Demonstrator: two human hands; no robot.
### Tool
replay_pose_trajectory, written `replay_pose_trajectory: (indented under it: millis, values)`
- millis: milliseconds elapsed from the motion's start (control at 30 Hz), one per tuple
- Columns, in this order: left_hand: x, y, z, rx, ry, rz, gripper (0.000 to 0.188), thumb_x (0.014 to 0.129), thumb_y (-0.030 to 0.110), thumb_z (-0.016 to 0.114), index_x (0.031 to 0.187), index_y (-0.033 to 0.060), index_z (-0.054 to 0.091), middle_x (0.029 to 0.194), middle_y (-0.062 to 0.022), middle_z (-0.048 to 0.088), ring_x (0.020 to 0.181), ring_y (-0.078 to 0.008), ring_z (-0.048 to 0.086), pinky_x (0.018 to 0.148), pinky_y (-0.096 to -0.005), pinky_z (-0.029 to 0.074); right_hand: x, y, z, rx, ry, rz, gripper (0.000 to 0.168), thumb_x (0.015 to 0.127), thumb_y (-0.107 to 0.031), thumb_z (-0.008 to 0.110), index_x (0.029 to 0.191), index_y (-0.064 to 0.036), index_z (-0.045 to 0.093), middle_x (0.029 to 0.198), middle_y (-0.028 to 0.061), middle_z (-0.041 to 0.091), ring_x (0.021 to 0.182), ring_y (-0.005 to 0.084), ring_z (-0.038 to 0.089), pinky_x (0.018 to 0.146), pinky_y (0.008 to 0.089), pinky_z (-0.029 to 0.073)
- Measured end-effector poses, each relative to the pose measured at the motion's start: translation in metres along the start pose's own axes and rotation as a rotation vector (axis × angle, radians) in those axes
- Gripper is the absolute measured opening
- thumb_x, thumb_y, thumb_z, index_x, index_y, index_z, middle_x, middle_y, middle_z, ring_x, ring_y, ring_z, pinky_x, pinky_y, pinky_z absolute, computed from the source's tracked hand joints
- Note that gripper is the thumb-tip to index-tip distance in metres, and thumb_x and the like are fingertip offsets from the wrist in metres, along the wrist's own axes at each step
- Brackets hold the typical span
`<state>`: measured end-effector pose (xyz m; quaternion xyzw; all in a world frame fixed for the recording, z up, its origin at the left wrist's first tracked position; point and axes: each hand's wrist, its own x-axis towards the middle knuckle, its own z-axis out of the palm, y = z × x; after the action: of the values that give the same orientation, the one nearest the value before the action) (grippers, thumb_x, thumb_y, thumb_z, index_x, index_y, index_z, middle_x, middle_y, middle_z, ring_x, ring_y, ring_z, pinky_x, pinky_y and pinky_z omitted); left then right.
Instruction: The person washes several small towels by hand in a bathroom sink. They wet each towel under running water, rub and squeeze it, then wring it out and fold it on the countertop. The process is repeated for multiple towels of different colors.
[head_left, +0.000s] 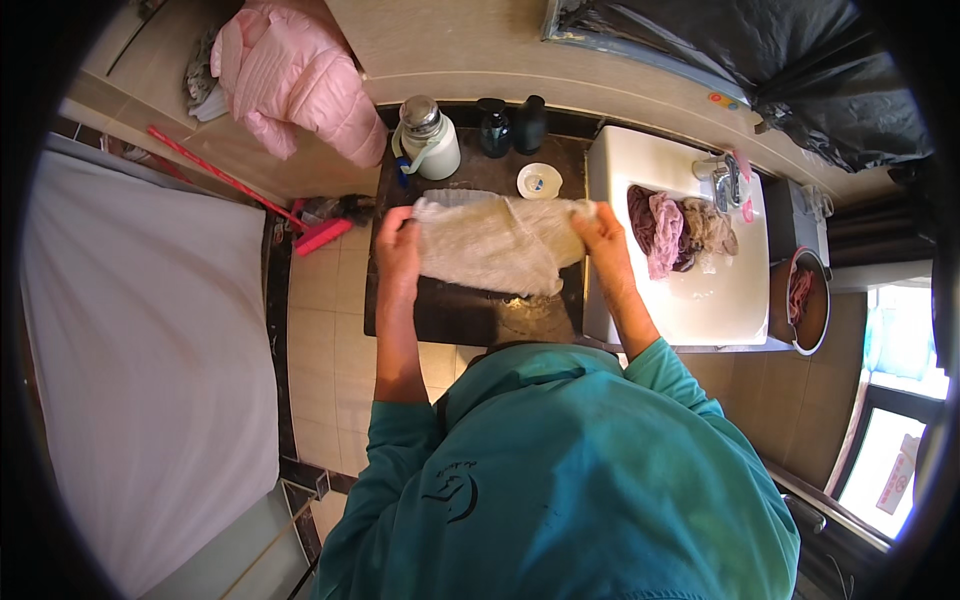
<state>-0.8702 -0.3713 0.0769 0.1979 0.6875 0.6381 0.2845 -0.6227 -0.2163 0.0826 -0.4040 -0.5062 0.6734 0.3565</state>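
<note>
A whitish cloth (487, 244) is stretched between my two hands above the dark countertop (450, 311). My left hand (397, 244) grips its left end, and my right hand (600, 234) pinches its upper right corner. Part of the cloth sags towards the counter's front edge. Just behind it lies a small white dish (538, 181). To the right of my right hand, several crumpled cloths, one of them pink (666, 234), lie in the white washbasin (697, 315) near the chrome faucet (727, 182).
A white thermos jug (435, 146) and two dark bottles (494, 129) (530, 125) stand at the counter's back. Right of the basin is a bucket (808, 300) with reddish cloth inside. A pink broom (324, 235) leans at left, below a pink padded jacket (300, 82).
</note>
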Motion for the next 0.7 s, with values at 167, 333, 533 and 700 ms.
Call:
replay_pose_trajectory:
  millis: [167,333,533,700]
  values:
    - [0.004,-0.012,-0.03,-0.141,0.008,-0.032,0.024,0.092,0.007,0.058,0.116,0.0072,0.06,0.095,0.0,0.062,0.087,-0.0064,0.055,0.077,-0.0218,0.043,-0.003,-0.008,-0.014,0.018,-0.032,0.131,0.013,0.091,-0.016,0.065,0.095,-0.005,0.062,0.081,-0.0007,0.066,0.07,0.0064,0.06,0.067,0.0197,0.046]
    - [-0.01,0.012,-0.025,-0.215,-0.157,-0.214,0.064,0.081,0.0,0.067,0.138,0.0132,0.041,0.1,-0.007,0.064,0.09,-0.0119,0.058,0.081,-0.0255,0.046,-0.003,0.002,-0.01,0.058,-0.039,0.134,0.015,0.092,-0.02,0.063,0.094,-0.005,0.062,0.08,-0.0016,0.064,0.069,0.0065,0.057,0.066,0.0203,0.045]
    - [-0.022,0.02,-0.027,-0.133,-0.417,-0.118,0.101,0.06,-0.012,0.067,0.146,0.0194,0.025,0.115,-0.0117,0.057,0.106,-0.021,0.056,0.094,-0.031,0.044,0.001,-0.012,-0.007,0.2,-0.021,0.141,0.017,0.093,-0.022,0.062,0.093,-0.005,0.063,0.08,0.0001,0.065,0.069,0.0063,0.057,0.063,0.0207,0.045]
    - [-0.024,0.018,-0.03,0.449,-0.493,0.048,0.091,0.053,-0.003,0.071,0.137,0.0178,0.042,0.126,-0.015,0.05,0.12,-0.0277,0.048,0.102,-0.0337,0.038,0.025,0.041,-0.035,-0.345,-0.108,0.084,0.023,0.094,-0.027,0.06,0.082,-0.007,0.059,0.064,-0.0074,0.05,0.057,0.0033,0.044,0.052,0.0204,0.033]
